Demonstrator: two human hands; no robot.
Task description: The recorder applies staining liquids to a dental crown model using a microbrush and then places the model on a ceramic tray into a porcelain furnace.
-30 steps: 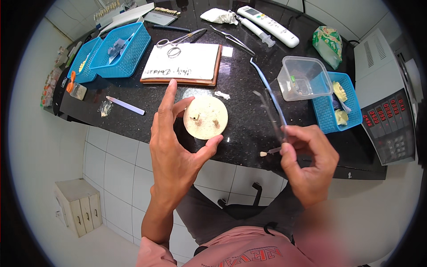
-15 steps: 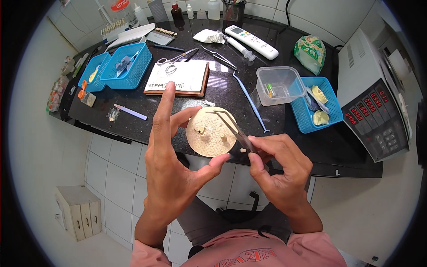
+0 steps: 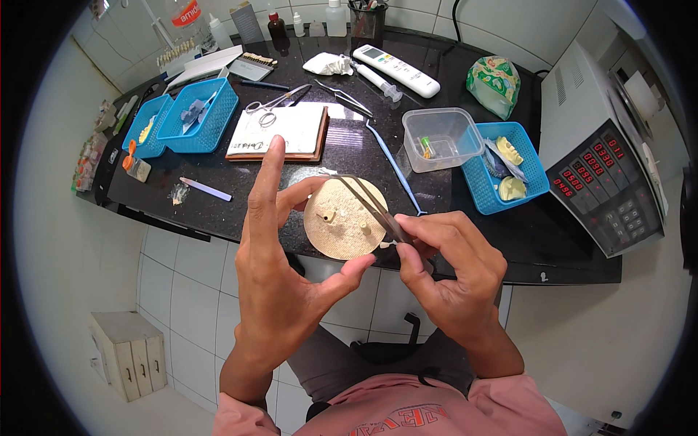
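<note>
Your left hand [image 3: 280, 283] grips the round beige disc [image 3: 345, 241] between thumb and a bent finger at the bench [image 3: 502, 240]'s front edge; its raised index overlaps the notebook [image 3: 247, 131]. Your right hand [image 3: 458, 280]'s fingers pinch the dark tweezers [image 3: 390, 224], which cross and partly cover the disc. Beyond lies a blue tool [image 3: 395, 166]; to its right, a clear tub [image 3: 451, 131] stands beside a blue basket [image 3: 512, 204].

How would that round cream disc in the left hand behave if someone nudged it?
The cream disc is probably stiff: its face shows no sag in the left hand. Being round, it might roll if stood on edge. The small pieces standing on it could tip, unless they're fixed.
</note>
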